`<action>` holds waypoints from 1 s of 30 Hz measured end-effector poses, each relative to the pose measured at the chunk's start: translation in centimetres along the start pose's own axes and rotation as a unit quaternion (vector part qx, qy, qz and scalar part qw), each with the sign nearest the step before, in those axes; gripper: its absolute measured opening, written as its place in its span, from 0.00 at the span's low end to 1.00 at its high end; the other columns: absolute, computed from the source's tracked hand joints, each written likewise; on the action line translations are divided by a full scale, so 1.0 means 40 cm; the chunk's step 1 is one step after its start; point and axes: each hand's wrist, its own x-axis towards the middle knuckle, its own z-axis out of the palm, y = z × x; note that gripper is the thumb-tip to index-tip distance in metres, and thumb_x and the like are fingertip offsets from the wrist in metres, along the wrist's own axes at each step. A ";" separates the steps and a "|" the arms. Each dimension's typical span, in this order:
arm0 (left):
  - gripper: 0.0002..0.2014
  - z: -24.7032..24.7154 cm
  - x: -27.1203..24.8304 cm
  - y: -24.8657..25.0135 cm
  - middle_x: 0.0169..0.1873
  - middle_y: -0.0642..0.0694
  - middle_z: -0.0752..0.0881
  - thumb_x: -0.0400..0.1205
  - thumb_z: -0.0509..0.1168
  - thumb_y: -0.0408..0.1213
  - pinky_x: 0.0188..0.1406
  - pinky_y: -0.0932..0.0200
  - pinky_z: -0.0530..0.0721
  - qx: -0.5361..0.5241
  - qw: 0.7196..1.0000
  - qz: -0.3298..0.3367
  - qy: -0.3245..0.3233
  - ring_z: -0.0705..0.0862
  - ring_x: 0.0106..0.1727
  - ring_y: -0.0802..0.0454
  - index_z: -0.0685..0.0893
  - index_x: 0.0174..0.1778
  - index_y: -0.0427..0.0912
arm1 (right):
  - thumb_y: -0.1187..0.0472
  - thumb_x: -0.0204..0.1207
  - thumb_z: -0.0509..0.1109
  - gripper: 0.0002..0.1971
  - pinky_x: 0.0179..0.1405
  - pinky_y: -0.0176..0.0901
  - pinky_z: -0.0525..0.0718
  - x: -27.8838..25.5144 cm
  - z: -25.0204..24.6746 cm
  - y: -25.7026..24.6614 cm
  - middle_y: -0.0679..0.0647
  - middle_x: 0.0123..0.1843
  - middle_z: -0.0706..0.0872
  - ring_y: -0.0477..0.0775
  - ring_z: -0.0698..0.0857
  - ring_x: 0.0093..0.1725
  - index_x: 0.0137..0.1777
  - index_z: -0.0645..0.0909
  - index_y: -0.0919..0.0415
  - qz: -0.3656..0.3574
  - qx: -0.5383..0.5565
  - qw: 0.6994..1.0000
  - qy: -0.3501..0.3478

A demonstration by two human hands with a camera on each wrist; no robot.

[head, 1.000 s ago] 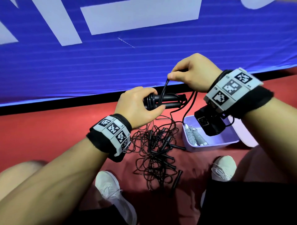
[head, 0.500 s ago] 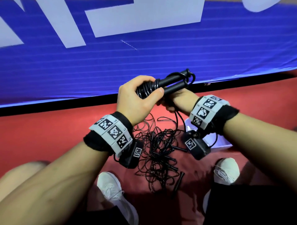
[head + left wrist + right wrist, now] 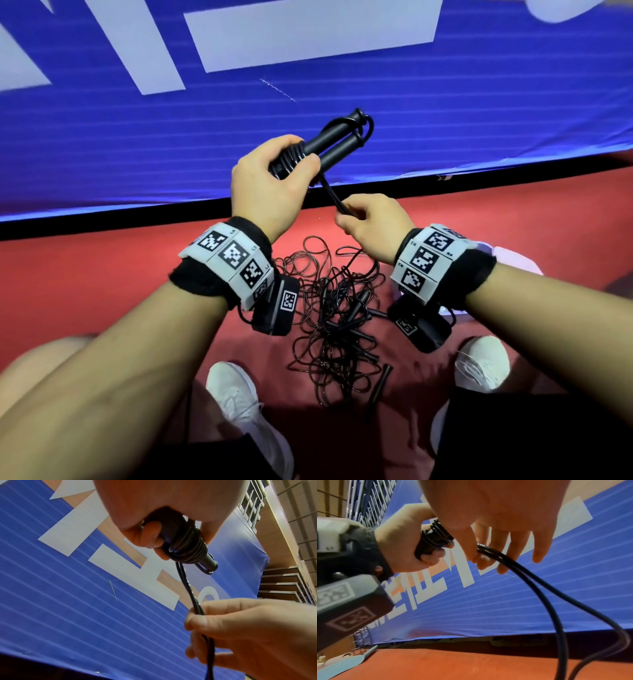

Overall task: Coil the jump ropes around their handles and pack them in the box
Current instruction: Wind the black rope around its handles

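Two hands on one rope right now. What changed: half a second back my right hand point(image 3: 370, 228) was tucked under the handles, a full second back it was up above them pinching the cord; now it sits below and right of my left hand point(image 3: 265, 192), so another turn has gone round. My left hand is wrapped tight round the paired handles point(image 3: 329, 145), thumb over the coils point(image 3: 187, 550), handles tilted up toward the blue banner point(image 3: 137, 137). Right thumb and forefinger pinch the doubled cord point(image 3: 518, 566), other fingers loosely spread; the cord runs short and taut from the coils to the pinch, then loops slack past my wrist. I judge the wrap only partly done, several turns on, a fair length of slack left, so this rope is not ready for the box yet. The box point(image 3: 513, 257) is mostly hidden behind my right wristband point(image 3: 431, 260), only a pale lilac edge showing, so I can't tell what's in it. Biggest obstacle: the tangled pile of ropes point(image 3: 335, 315) on the red mat point(image 3: 85, 274) between my white shoes point(image 3: 239, 397), loops crossing many times, handles buried in it, one loose handle point(image 3: 380, 383) at its near edge. My trailing slack could snag there, a likely hold-up.
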 end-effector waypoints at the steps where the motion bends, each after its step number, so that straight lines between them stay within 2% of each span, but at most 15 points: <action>1: 0.07 0.003 -0.001 0.000 0.33 0.60 0.85 0.71 0.69 0.47 0.51 0.57 0.84 -0.003 1.000 -0.002 -0.001 0.84 0.40 0.59 0.86 0.44 0.54 | 0.54 0.77 0.67 0.09 0.45 0.44 0.78 0.006 -0.004 0.006 0.49 0.36 0.84 0.53 0.82 0.42 0.34 0.80 0.47 0.011 -0.026 1.000 0.011; 3: 0.07 0.008 -0.005 0.006 0.33 0.60 0.85 0.71 0.69 0.47 0.49 0.61 0.83 -0.008 1.000 -0.004 -0.006 0.83 0.39 0.61 0.86 0.43 0.54 | 0.52 0.77 0.67 0.07 0.53 0.48 0.78 0.020 -0.013 0.010 0.52 0.41 0.86 0.58 0.80 0.51 0.45 0.87 0.48 0.027 -0.089 0.995 0.044; 6: 0.08 0.018 -0.016 0.014 0.33 0.59 0.85 0.71 0.69 0.46 0.50 0.60 0.84 -0.017 1.000 -0.005 -0.014 0.84 0.39 0.60 0.86 0.44 0.52 | 0.56 0.79 0.65 0.09 0.47 0.44 0.77 0.038 -0.028 0.004 0.54 0.40 0.84 0.59 0.82 0.48 0.54 0.86 0.52 0.066 -0.089 0.992 0.053; 7: 0.07 0.020 -0.017 0.016 0.33 0.59 0.85 0.71 0.69 0.46 0.50 0.60 0.84 -0.021 1.000 -0.007 -0.015 0.84 0.39 0.60 0.86 0.44 0.52 | 0.58 0.79 0.66 0.09 0.45 0.42 0.76 0.039 -0.027 -0.002 0.54 0.39 0.84 0.57 0.82 0.45 0.53 0.86 0.54 0.069 -0.053 0.995 0.040; 9: 0.07 0.020 -0.015 0.018 0.33 0.58 0.85 0.72 0.70 0.45 0.50 0.57 0.85 -0.026 1.000 -0.009 -0.010 0.85 0.39 0.58 0.86 0.44 0.52 | 0.61 0.78 0.68 0.05 0.43 0.41 0.76 0.029 -0.014 -0.015 0.51 0.34 0.82 0.51 0.80 0.37 0.43 0.84 0.57 0.051 0.074 0.995 -0.042; 11: 0.07 0.015 -0.005 0.013 0.33 0.57 0.86 0.72 0.70 0.45 0.51 0.51 0.86 -0.027 1.000 -0.013 0.004 0.87 0.40 0.53 0.87 0.44 0.52 | 0.62 0.78 0.68 0.10 0.36 0.40 0.78 0.010 0.007 -0.034 0.48 0.28 0.79 0.47 0.78 0.29 0.35 0.77 0.58 0.030 0.188 0.971 -0.146; 13: 0.07 0.008 0.003 0.002 0.33 0.55 0.87 0.71 0.70 0.47 0.51 0.46 0.86 -0.018 0.999 -0.019 0.017 0.88 0.41 0.49 0.87 0.44 0.55 | 0.63 0.80 0.65 0.11 0.27 0.37 0.74 0.002 0.016 -0.044 0.48 0.28 0.74 0.46 0.72 0.25 0.36 0.72 0.56 0.011 0.206 0.961 -0.183; 15: 0.07 0.003 0.008 -0.010 0.32 0.56 0.87 0.71 0.69 0.50 0.51 0.46 0.86 -0.006 0.999 -0.024 0.029 0.88 0.42 0.49 0.87 0.44 0.57 | 0.62 0.81 0.64 0.11 0.25 0.36 0.70 0.005 0.010 -0.046 0.47 0.27 0.73 0.46 0.69 0.24 0.37 0.70 0.54 0.007 0.174 0.975 -0.135; 17: 0.08 -0.002 0.013 -0.018 0.32 0.57 0.86 0.71 0.69 0.51 0.50 0.46 0.85 0.007 0.999 -0.022 0.035 0.87 0.41 0.50 0.87 0.44 0.56 | 0.60 0.81 0.63 0.10 0.32 0.42 0.72 0.010 0.002 -0.040 0.50 0.28 0.76 0.52 0.72 0.28 0.37 0.71 0.54 0.003 0.125 0.990 -0.061; 18: 0.08 -0.004 0.015 -0.022 0.31 0.58 0.85 0.72 0.68 0.51 0.50 0.47 0.85 0.015 0.999 -0.021 0.036 0.86 0.40 0.50 0.86 0.44 0.57 | 0.59 0.81 0.63 0.10 0.36 0.44 0.73 0.010 -0.003 -0.036 0.51 0.30 0.78 0.54 0.74 0.31 0.38 0.73 0.55 -0.004 0.085 0.996 -0.035; 20: 0.07 -0.008 0.017 -0.026 0.31 0.58 0.84 0.73 0.67 0.51 0.50 0.48 0.85 0.035 0.999 -0.017 0.036 0.85 0.40 0.52 0.86 0.44 0.58 | 0.57 0.82 0.62 0.11 0.39 0.43 0.73 0.004 -0.013 -0.039 0.53 0.32 0.81 0.54 0.76 0.35 0.40 0.80 0.59 -0.020 0.011 1.000 -0.005; 24: 0.17 -0.011 0.016 -0.034 0.42 0.53 0.87 0.74 0.66 0.54 0.56 0.53 0.82 0.101 0.994 0.003 0.033 0.84 0.49 0.51 0.87 0.56 0.55 | 0.57 0.83 0.60 0.12 0.37 0.43 0.72 -0.007 -0.038 -0.061 0.51 0.31 0.80 0.50 0.76 0.32 0.47 0.84 0.59 -0.020 0.033 0.999 -0.029; 26: 0.20 -0.012 0.014 -0.036 0.48 0.50 0.87 0.77 0.67 0.53 0.58 0.56 0.79 0.141 0.990 0.016 0.022 0.83 0.53 0.51 0.84 0.65 0.56 | 0.57 0.83 0.59 0.12 0.40 0.43 0.72 -0.012 -0.046 -0.075 0.54 0.37 0.83 0.52 0.78 0.37 0.50 0.84 0.59 -0.042 0.010 0.998 -0.035; 28: 0.23 -0.011 0.007 -0.038 0.47 0.50 0.84 0.79 0.67 0.52 0.55 0.59 0.75 0.180 0.983 0.041 0.001 0.80 0.51 0.54 0.79 0.72 0.57 | 0.57 0.83 0.60 0.12 0.41 0.43 0.71 -0.018 -0.054 -0.085 0.54 0.39 0.84 0.54 0.79 0.41 0.48 0.84 0.60 -0.066 -0.020 0.997 -0.030; 30: 0.23 -0.009 0.002 -0.041 0.45 0.50 0.81 0.80 0.67 0.52 0.50 0.63 0.70 0.219 0.973 0.066 -0.024 0.79 0.49 0.54 0.78 0.73 0.58 | 0.56 0.82 0.60 0.12 0.39 0.43 0.68 -0.023 -0.061 -0.088 0.52 0.36 0.82 0.53 0.77 0.40 0.44 0.83 0.61 -0.086 -0.054 0.995 -0.023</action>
